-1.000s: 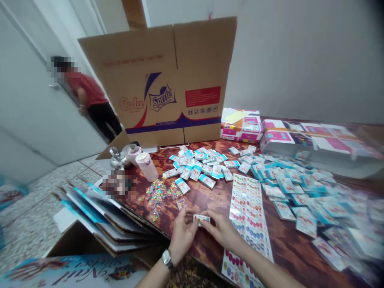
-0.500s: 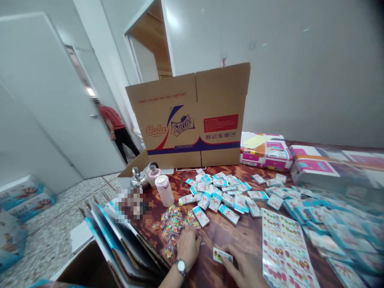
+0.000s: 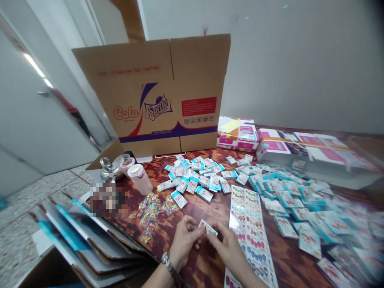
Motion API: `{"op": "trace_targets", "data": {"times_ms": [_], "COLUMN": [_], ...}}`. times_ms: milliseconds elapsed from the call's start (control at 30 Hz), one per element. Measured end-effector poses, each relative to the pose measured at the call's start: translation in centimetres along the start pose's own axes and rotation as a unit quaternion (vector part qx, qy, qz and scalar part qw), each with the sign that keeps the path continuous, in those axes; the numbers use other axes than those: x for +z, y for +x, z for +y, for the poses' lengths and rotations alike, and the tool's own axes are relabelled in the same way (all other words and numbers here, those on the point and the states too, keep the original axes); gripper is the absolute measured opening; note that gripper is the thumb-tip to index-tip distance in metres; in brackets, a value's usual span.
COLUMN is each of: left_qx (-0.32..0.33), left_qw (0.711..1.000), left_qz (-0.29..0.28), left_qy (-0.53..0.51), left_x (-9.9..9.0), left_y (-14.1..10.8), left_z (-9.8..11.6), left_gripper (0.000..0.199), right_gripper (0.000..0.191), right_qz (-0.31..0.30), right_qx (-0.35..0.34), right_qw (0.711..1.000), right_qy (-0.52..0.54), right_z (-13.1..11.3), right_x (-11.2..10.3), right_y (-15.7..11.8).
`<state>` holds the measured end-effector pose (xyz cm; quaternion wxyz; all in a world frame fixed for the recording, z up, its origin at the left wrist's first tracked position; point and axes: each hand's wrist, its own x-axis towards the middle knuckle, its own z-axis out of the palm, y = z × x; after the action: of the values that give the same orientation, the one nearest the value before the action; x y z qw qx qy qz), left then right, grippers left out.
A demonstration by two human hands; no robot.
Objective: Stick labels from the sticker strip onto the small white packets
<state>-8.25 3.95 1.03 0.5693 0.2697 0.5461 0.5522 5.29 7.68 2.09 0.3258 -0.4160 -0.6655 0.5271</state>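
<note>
A small white card-like piece (image 3: 208,227) is held between my two hands above the dark red-brown table. My right hand (image 3: 223,242) grips its right end and lower edge between thumb and fingers. At its left end, my left hand (image 3: 184,238), with a watch on the wrist, has thumb and fingers pinched together; whatever lies between them is too small to name. Small clear packets of colourful bits (image 3: 153,208) lie left of my left hand. Sheets of colourful stickers (image 3: 249,228) lie beside my right hand. Small white-and-blue boxes (image 3: 192,184) are piled beyond both hands.
A large Cola/Sprite carton (image 3: 168,100) stands at the back. More small boxes (image 3: 288,200) spread across the right. A pink-white cup (image 3: 140,180) and a metal pot (image 3: 109,170) stand at the left. An open carton with upright flaps (image 3: 90,240) is at lower left. Pink-and-white packages (image 3: 238,134) lie behind.
My left hand has left the colourful packets and come up to the white piece. My right hand has raised that piece and turned it. The view has swung right, with the person at the door now barely visible.
</note>
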Motion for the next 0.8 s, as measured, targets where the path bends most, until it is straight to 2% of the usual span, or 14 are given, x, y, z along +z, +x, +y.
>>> {"op": "trace_targets", "data": {"times_ms": [167, 333, 433, 500, 567, 633, 667, 700, 733, 800], "left_qx": [-0.062, -0.098, -0.095, -0.097, -0.081, -0.005, 0.061, 0.131, 0.178, 0.19], "left_qw": [0.997, 0.994, 0.993, 0.993, 0.997, 0.987, 0.962, 0.916, 0.857, 0.753], "left_qz": [-0.038, -0.025, -0.003, -0.008, -0.008, 0.03, 0.065, 0.092, 0.127, 0.129], "left_qy": [-0.022, -0.039, -0.066, -0.064, 0.001, 0.155, 0.259, 0.367, 0.467, 0.616], "left_x": [0.1, 0.3, 1.1, 1.5, 1.4, 0.6, 0.0, -0.7, -1.3, -2.4], "left_y": [0.5, 0.5, 0.3, 0.2, 0.5, 1.3, 1.8, 2.5, 3.2, 4.5], "left_z": [0.0, 0.2, -0.4, -0.6, -0.1, 1.1, 1.8, 2.4, 2.9, 3.5], "left_gripper": [0.047, 0.044, 0.043, 0.041, 0.035, 0.034, 0.033, 0.029, 0.029, 0.034], "right_gripper": [0.027, 0.037, 0.035, 0.032, 0.032, 0.033, 0.033, 0.034, 0.034, 0.036], "right_qz": [-0.033, -0.089, -0.058, -0.026, -0.011, -0.006, -0.001, 0.005, 0.011, 0.021], "right_qx": [0.028, 0.054, 0.036, 0.026, 0.027, 0.032, 0.034, 0.034, 0.033, 0.028], "right_qw": [0.998, 0.991, 0.995, 0.997, 0.998, 0.999, 0.999, 0.999, 0.999, 0.999], "right_qy": [0.039, 0.085, 0.07, 0.063, 0.059, 0.04, 0.029, 0.018, 0.009, -0.005], "right_z": [0.4, -0.4, -0.3, 0.1, 0.4, 0.5, 0.4, 0.2, 0.0, -0.4], "right_x": [-1.0, -1.1, -0.8, -0.7, -1.0, -1.6, -1.9, -2.1, -2.3, -2.5], "right_y": [-0.4, -0.5, -0.4, -0.2, 0.2, 0.6, 0.8, 1.0, 1.2, 1.5]}}
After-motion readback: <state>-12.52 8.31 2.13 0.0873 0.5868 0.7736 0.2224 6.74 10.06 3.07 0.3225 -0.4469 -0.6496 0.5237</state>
